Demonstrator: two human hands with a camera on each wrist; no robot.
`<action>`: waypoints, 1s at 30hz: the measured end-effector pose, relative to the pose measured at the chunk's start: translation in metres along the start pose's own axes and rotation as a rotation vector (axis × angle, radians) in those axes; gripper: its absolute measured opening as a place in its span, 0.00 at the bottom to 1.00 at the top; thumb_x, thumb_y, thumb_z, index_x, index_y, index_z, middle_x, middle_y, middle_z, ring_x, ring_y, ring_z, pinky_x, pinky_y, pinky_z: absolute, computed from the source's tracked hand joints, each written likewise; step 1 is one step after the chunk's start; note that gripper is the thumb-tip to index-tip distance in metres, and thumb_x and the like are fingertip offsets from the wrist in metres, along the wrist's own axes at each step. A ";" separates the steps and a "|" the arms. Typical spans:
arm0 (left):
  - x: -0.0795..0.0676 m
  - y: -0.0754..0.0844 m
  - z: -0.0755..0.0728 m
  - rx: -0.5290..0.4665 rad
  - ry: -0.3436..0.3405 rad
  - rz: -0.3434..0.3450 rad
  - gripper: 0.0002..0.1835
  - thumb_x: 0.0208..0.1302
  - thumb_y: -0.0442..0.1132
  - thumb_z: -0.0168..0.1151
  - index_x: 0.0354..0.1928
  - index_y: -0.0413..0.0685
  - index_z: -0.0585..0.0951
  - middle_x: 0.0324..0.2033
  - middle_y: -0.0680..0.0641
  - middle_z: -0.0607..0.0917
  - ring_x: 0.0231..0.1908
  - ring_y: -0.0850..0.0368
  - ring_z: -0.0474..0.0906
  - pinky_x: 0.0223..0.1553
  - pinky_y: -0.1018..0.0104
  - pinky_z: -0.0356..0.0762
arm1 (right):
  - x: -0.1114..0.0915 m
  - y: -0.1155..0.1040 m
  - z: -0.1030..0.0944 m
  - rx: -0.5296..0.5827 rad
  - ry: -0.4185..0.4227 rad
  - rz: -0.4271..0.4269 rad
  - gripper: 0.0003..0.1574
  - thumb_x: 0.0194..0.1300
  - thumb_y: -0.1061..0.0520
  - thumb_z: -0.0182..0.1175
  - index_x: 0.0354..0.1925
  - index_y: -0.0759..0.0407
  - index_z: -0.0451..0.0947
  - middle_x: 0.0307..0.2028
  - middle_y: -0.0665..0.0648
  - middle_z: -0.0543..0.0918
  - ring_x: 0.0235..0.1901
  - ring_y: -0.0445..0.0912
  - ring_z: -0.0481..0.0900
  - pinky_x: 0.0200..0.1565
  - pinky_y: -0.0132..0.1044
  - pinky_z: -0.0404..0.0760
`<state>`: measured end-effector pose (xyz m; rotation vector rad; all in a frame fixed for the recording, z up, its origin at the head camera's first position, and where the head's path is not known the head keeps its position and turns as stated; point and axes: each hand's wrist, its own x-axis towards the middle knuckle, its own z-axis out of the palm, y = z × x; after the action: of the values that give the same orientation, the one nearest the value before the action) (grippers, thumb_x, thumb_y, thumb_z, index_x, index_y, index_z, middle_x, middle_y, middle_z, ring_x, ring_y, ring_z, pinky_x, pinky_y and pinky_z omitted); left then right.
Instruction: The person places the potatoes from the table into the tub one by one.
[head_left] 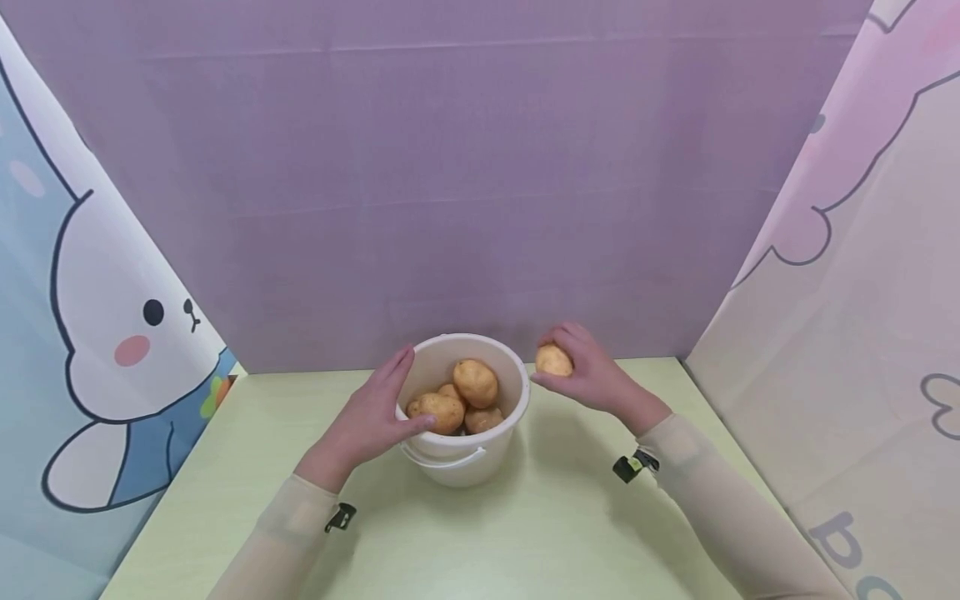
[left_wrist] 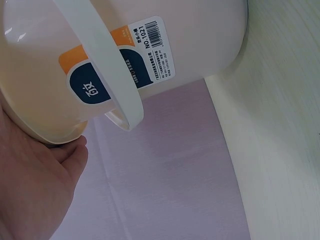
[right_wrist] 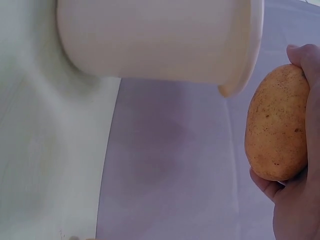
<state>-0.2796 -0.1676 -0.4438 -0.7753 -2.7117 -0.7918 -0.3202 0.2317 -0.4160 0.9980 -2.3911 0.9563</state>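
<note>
A white bucket [head_left: 461,467] with several potatoes [head_left: 476,383] inside stands on the table. My left hand [head_left: 369,418] holds its rim at the left side, the thumb reaching over the edge and the fingers along the outside. In the left wrist view this hand [left_wrist: 35,175] is at the rim, beside the handle [left_wrist: 107,65] and a printed label [left_wrist: 145,52]. To the right of the bucket, my right hand [head_left: 592,372] grips a single potato [head_left: 553,360] in the air, apart from the rim. The right wrist view shows that potato [right_wrist: 277,122] between thumb and fingers.
The pale green table [head_left: 480,550] meets a purple cloth backdrop [head_left: 480,192] just behind the bucket. Cartoon-printed panels flank it, a rabbit panel [head_left: 112,333] on the left and a pink-and-cream panel [head_left: 862,333] on the right.
</note>
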 end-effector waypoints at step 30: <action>0.000 -0.001 0.000 -0.001 0.002 0.000 0.63 0.67 0.65 0.74 0.89 0.37 0.53 0.87 0.36 0.55 0.83 0.32 0.57 0.77 0.30 0.64 | 0.034 -0.036 0.028 0.035 -0.071 -0.053 0.29 0.65 0.48 0.81 0.57 0.58 0.84 0.54 0.54 0.80 0.55 0.49 0.76 0.52 0.47 0.83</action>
<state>-0.2800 -0.1685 -0.4448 -0.7744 -2.7094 -0.7937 -0.3191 0.1772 -0.4001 1.1205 -2.3996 0.9616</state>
